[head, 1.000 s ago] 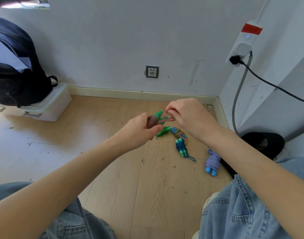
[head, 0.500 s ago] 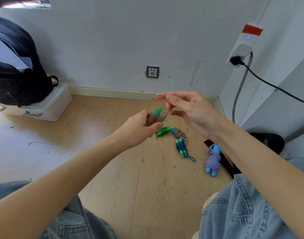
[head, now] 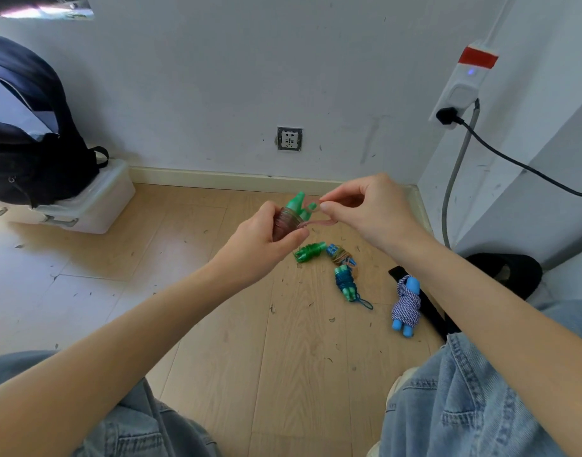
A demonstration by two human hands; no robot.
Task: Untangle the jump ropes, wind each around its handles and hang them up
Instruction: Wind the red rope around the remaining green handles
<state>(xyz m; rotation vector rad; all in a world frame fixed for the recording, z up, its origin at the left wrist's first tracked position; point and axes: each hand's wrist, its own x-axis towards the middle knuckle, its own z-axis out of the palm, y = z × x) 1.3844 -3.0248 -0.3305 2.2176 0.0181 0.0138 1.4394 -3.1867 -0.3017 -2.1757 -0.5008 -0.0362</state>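
Note:
My left hand (head: 266,239) grips a jump rope bundle (head: 288,219): green handles wound with a pinkish-brown rope, held above the floor. My right hand (head: 365,209) pinches the loose pink end of that rope (head: 317,222) just right of the bundle. On the wooden floor below lie wound ropes: a green one (head: 309,252), a brownish one with blue handles (head: 340,255), a blue one with light green handles (head: 345,282), and a blue-and-white striped one with blue handles (head: 405,306).
A dark backpack (head: 29,136) sits on a white plastic box (head: 95,202) at the left. A wall socket (head: 289,138) faces me; a power strip (head: 464,84) with a black cable hangs at the right. A black slipper (head: 510,272) lies beside my right knee.
My right hand opened and lifted away, then came back down and now pinches the rope's loose end beside the bundle. My left hand kept hold of the bundle.

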